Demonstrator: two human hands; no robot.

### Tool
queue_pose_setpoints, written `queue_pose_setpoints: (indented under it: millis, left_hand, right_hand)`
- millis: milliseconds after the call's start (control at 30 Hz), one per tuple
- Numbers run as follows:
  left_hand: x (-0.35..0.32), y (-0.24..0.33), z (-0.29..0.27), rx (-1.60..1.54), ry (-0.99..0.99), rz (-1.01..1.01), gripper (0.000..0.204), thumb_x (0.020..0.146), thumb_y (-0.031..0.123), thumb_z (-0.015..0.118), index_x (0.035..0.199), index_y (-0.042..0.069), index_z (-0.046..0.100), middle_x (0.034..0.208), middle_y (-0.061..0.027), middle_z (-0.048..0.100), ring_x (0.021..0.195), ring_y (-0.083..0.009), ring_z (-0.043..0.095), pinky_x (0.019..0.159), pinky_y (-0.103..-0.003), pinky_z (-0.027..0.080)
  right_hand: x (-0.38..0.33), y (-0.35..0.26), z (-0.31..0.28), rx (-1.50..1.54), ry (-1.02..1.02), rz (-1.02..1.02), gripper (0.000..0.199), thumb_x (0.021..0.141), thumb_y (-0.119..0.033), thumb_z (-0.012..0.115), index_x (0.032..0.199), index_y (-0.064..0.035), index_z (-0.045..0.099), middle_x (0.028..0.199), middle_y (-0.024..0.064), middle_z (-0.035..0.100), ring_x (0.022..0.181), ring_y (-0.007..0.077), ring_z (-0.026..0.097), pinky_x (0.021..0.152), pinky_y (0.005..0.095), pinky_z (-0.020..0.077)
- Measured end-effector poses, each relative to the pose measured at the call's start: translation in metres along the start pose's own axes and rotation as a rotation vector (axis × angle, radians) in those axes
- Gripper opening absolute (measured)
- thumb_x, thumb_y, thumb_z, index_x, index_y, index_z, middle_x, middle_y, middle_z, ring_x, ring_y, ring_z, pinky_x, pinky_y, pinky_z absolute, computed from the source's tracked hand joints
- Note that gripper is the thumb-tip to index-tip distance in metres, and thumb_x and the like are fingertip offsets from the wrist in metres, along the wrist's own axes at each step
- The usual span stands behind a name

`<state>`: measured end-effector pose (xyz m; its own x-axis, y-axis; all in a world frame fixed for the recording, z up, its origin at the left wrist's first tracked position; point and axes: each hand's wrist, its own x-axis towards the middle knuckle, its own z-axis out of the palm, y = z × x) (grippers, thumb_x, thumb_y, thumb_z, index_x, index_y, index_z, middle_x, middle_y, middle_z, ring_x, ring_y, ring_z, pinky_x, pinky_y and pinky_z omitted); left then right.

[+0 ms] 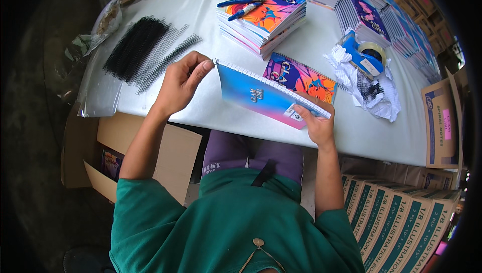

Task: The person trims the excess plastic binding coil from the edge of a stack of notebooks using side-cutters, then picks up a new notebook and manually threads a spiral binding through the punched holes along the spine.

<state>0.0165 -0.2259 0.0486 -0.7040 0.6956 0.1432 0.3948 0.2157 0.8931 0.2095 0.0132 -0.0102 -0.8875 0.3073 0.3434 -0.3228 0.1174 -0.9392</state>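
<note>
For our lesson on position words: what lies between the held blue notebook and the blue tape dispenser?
Beyond the blue notebook, the head view shows a colourful spiral notebook, then crumpled white paper.

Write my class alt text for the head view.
A person's left hand pinches at one corner of a blue-pink notebook; the right hand grips its other end. Black coils, stacked notebooks and a tape dispenser lie on the table.

Pale, glossy table [386, 140] bears notebooks and coils

At the left lies a bundle of thin black spiral binding coils [138, 44], near clear plastic wrapping [100, 97] draping the edge. A stack of orange-and-purple paper notebooks [266, 19] stands mid-table; nearer, one purple-and-orange spiral-bound notebook [304, 78] lies flat. Rightward sit crumpled white paper [385, 103] and stacked multicoloured spiral notebooks [359, 19].
</note>
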Motion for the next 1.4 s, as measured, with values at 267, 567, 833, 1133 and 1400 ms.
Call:
queue_pose_setpoints:
  millis: [267,567,833,1133,1400]
  left_hand:
    - [0.014,0.035,-0.026,0.201,-0.220,0.184,0.017,0.081,0.004,0.065,0.098,0.003,0.061,0.096,-0.0041,0.057,0.079,-0.0088,0.050,0.066,-0.022,0.043]
    - [0.025,0.064,-0.026,0.511,-0.343,0.185,0.026,0.081,0.005,0.065,0.106,0.001,0.057,0.097,-0.0103,0.061,0.091,-0.0243,0.060,0.081,-0.035,0.047]
    - [0.027,0.081,-0.022,0.935,-0.335,0.308,0.024,0.074,0.010,0.071,0.093,0.002,0.059,0.091,-0.0093,0.060,0.095,-0.0249,0.059,0.084,-0.035,0.045]
    - [0.010,0.026,0.003,1.094,0.200,0.703,0.076,0.068,0.059,0.065,0.120,0.006,0.049,0.132,-0.0208,0.037,0.125,-0.0413,0.030,0.106,-0.053,0.011]
    - [0.018,-0.060,-0.004,0.997,0.736,1.055,0.108,0.074,0.081,0.028,0.141,-0.003,0.018,0.147,-0.0288,0.009,0.136,-0.0455,-0.005,0.101,-0.062,-0.013]
  right_hand:
    - [-0.002,-0.007,-0.001,0.028,-0.024,-0.006,0.028,0.083,0.000,0.063,0.110,0.0026,0.061,0.104,0.0100,0.066,0.088,0.0105,0.060,0.081,0.0244,0.0476]
    - [0.001,-0.005,0.003,0.010,-0.064,-0.088,0.027,0.084,0.000,0.061,0.112,0.0030,0.060,0.104,0.0107,0.066,0.090,0.0123,0.061,0.082,0.0244,0.0472]
    - [0.002,-0.004,0.008,-0.072,-0.075,-0.100,0.030,0.082,0.005,0.058,0.112,0.0001,0.061,0.110,0.0121,0.064,0.095,0.0160,0.063,0.083,0.0264,0.0488]
    - [-0.006,0.000,0.020,-0.314,-0.037,-0.339,0.046,0.069,0.011,0.057,0.112,-0.0027,0.062,0.109,0.0137,0.064,0.095,0.0245,0.065,0.078,0.0274,0.0520]
    - [-0.013,-0.007,0.034,-0.282,-0.075,-0.461,0.036,0.073,0.003,0.062,0.109,0.0013,0.062,0.106,0.0163,0.065,0.095,0.0273,0.065,0.080,0.0322,0.0525]
